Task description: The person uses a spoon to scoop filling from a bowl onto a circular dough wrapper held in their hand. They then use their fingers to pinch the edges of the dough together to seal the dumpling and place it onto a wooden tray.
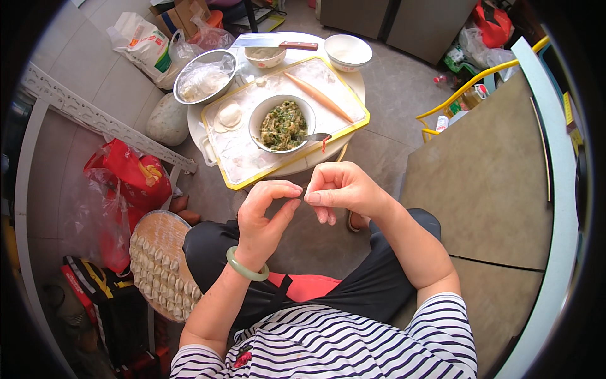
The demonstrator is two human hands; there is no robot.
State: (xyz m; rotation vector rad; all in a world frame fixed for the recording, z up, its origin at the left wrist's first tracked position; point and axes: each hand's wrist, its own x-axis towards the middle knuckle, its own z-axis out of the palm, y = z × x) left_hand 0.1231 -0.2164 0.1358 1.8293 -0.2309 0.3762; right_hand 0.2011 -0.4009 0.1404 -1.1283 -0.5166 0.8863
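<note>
My left hand (267,213) is raised above my lap, thumb and fingers curled with a small gap between them and nothing visible inside. Close beside it, my right hand (338,189) has its thumb against the bent index finger; whether anything small is pinched there cannot be told. Beyond both hands, a white bowl of green chopped filling (284,127) with a metal spoon (315,137) stands on a floured, yellow-rimmed board (246,175). A small stack of dough wrappers (229,116) lies left of the bowl, and a tapered wooden rolling pin (318,97) lies behind it.
A round board (163,265) with rows of dumplings is at my left. On the round table are a metal bowl (205,76) with plastic-covered dough, a cleaver (274,42) across a small bowl (265,58), and white bowls (348,52). A brown-topped surface (483,180) stands right.
</note>
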